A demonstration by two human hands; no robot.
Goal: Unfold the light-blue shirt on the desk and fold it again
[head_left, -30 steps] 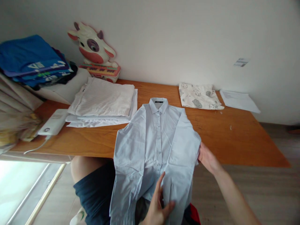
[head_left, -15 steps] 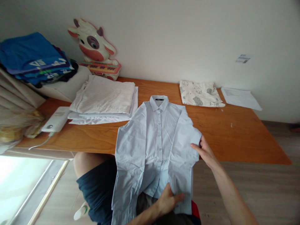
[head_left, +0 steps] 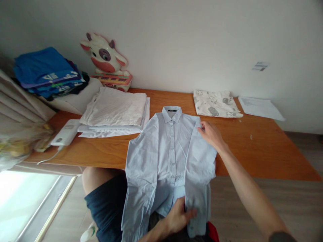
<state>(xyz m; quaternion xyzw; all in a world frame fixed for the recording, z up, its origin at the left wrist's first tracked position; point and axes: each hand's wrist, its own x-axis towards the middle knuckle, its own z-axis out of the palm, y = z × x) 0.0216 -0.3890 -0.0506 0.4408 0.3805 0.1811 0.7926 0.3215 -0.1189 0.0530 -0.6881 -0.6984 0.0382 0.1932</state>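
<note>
A light blue button-up shirt (head_left: 173, 151) lies front up, its collar and upper body on the wooden table and its lower part hanging over the front edge onto my lap. Both sleeves are laid over the front and run down toward me. My right hand (head_left: 211, 134) pinches the shirt's edge at the shoulder on the right side. Lower down, my left hand (head_left: 179, 216) is closed on the right-side sleeve, thumb on top; the fingers are partly hidden by the cloth.
Folded white cloths (head_left: 113, 107) are stacked left of the shirt, near a white corded device (head_left: 66, 132). Blue clothes (head_left: 47, 69) sit on a white box behind. A cow toy keyboard (head_left: 107, 62), a folded print cloth (head_left: 214, 104) and paper (head_left: 261, 107) line the wall.
My right hand has moved up the shirt's right edge from the sleeve's outer bend to the shoulder. My left hand stays on the sleeve. The view has tilted slightly.
</note>
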